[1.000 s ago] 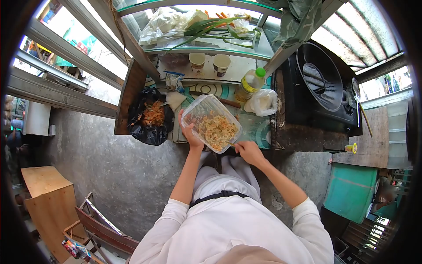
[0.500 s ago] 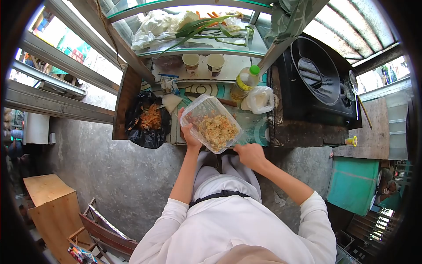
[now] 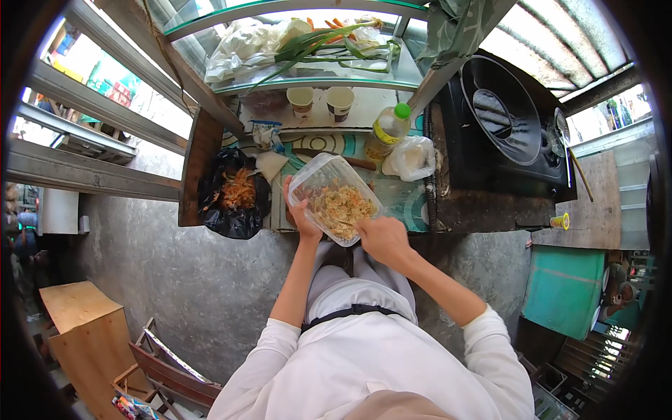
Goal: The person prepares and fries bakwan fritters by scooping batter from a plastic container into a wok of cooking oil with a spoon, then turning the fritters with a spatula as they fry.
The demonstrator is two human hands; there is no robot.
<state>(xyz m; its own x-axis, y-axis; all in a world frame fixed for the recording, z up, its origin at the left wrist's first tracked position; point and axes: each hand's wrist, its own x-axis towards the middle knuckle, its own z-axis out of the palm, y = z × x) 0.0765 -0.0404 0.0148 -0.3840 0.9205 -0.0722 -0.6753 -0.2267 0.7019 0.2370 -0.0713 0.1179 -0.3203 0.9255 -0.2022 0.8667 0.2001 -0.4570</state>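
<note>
A clear plastic container (image 3: 315, 174), tilted over my lap at the counter's front edge, holds a chopped, pale orange-green mixture (image 3: 344, 207). My left hand (image 3: 301, 215) is closed on the container's left side. At its lower right my right hand (image 3: 385, 241) is closed round what looks like a thin spoon, mostly hidden by the fingers and the mixture. Left of the container, a black plastic bag (image 3: 238, 222) stands open with orange shreds (image 3: 240, 187) in it. A knife with a brown handle (image 3: 359, 163) lies just behind the container.
An oil bottle with a green cap (image 3: 388, 131) and a white plastic bag (image 3: 411, 159) stand right of the container. Two paper cups (image 3: 339, 103) are behind. A wok (image 3: 500, 108) sits on the black stove at right. Spring onions (image 3: 322, 45) lie on the glass shelf.
My right hand has moved left and slightly up, from beside the container to over its lower right edge. My left hand still holds the container in nearly the same place.
</note>
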